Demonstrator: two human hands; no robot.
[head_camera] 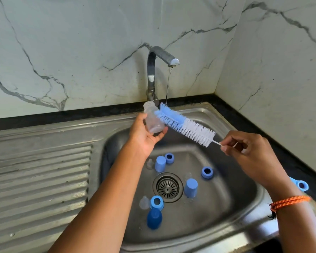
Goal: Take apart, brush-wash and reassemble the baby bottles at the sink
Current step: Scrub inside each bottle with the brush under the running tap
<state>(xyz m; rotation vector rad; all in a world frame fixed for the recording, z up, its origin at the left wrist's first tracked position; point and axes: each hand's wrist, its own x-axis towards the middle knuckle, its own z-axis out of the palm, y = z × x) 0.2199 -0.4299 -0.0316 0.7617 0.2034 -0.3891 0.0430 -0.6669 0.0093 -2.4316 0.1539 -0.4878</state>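
Item in hand: one clear bottle, cap and teat off, which you are holding above the sink with your left hand, fingers and thumb curled round its lower body, its open neck tilting up and back toward the tap. Tool: a long brush, blue bristles at the tip and white nearer the handle, which you are pinching by its thin wire stem between the thumb and fingers of your right hand. The blue tip is lying against the outside of the bottle near its shoulder; it looks to be outside the neck rather than in it, though the clear plastic makes that hard to settle. A thin stream of water is falling from the tap just behind the brush tip. Step: you are brush-washing the first bottle body, with reassembly not yet begun. Loose parts waiting in the basin around the drain: blue rings, blue caps and clear teats, all apart from one another; one further ring is sitting on the counter to your right. Next move, as judged: you are needing to line the brush tip with the open neck, tilt the bottle toward the brush, and feed the bristles in while keeping a firm hold on the wet body.
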